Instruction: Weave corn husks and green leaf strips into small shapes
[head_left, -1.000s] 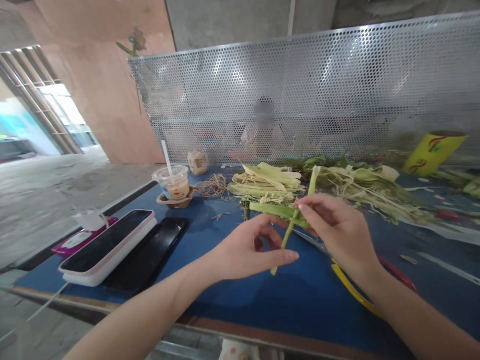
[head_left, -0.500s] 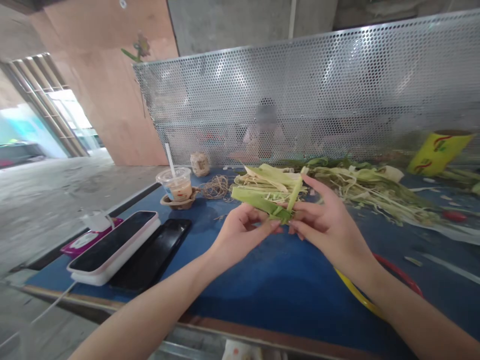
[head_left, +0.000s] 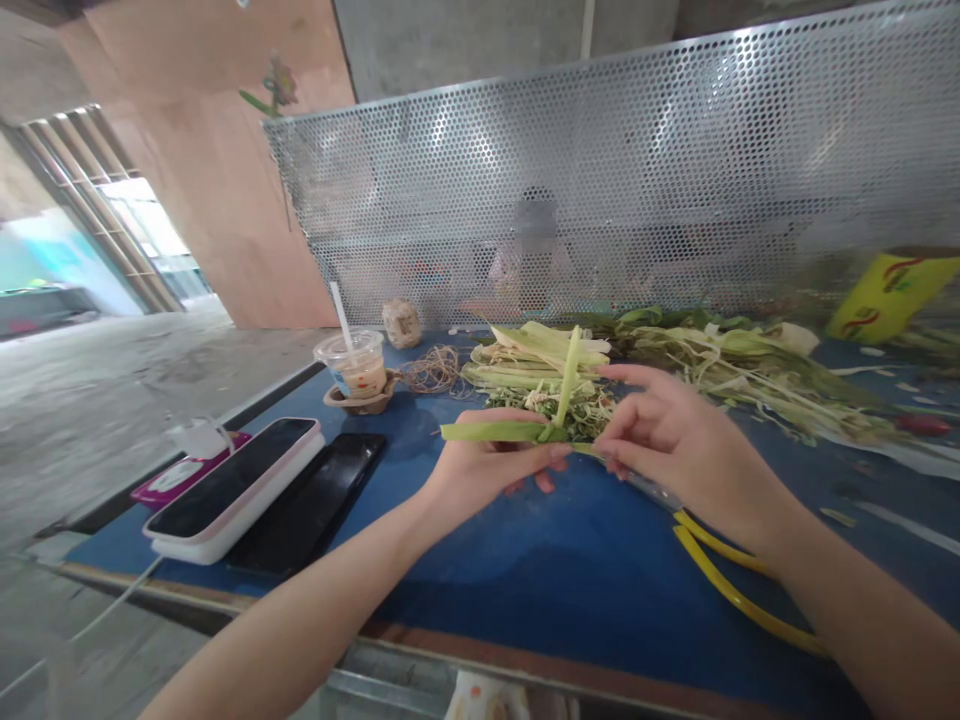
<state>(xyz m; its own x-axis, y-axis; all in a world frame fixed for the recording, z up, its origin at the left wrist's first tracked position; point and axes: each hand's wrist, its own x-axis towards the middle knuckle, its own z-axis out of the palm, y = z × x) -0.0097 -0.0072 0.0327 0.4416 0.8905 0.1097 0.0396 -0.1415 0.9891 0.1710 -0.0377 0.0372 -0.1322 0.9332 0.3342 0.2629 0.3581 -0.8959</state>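
Observation:
My left hand pinches a folded green corn husk strip between thumb and fingers. One flat end of the strip points left, and a narrow piece stands upright from the fold. My right hand is closed at the fingertips on a thin end that runs right from the fold; its index finger stretches out above. Just behind my hands lies a stack of pale green husks, with small shredded green bits in front of it. Curved yellow handles of a tool show partly beneath my right forearm.
At left are a phone in a pale case, a black phone and an iced drink cup. Tangled twine lies beside the cup. More husks and a yellow roll are at right. A perforated metal screen stands behind.
My right hand has drawn a little to the right, away from my left hand, with the thin end stretched between them. The husk's flat end now lies more level.

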